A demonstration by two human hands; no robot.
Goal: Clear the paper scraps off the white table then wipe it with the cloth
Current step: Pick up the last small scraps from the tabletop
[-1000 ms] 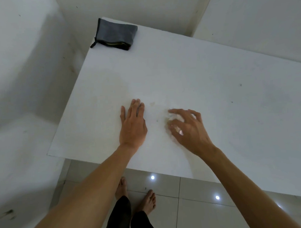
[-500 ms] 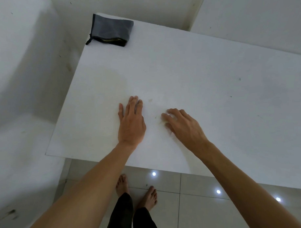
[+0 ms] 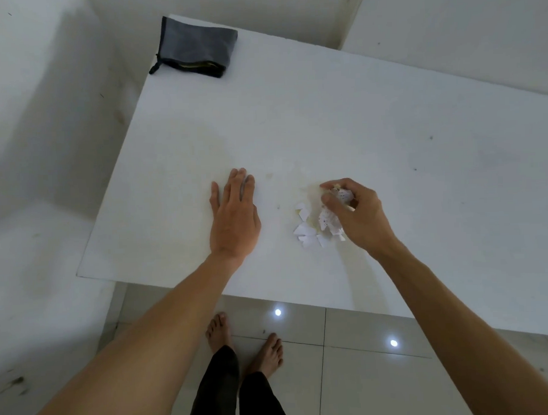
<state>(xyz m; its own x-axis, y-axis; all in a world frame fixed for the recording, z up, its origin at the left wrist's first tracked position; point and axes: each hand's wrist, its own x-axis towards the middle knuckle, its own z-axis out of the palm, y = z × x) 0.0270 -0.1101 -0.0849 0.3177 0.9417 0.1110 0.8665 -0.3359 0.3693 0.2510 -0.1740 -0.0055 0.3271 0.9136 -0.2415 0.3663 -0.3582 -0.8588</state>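
Note:
Several small white paper scraps (image 3: 305,230) lie in a loose pile near the front of the white table (image 3: 372,117). My right hand (image 3: 357,213) is just right of the pile, its fingers curled round a bunch of scraps, some with printed marks. My left hand (image 3: 234,218) lies flat on the table, palm down with straight fingers, a hand's width left of the pile. A folded grey cloth (image 3: 195,47) sits at the far left corner of the table.
White walls close in behind and to the left of the table. Below the front edge is a tiled floor (image 3: 350,375) with my bare feet (image 3: 243,342) on it. Faint yellowish stains mark the tabletop around the scraps.
My right hand has curled and lifted slightly with scraps gathered in it, uncovering the pile. The left hand has stayed flat in place. The view has shifted a little.

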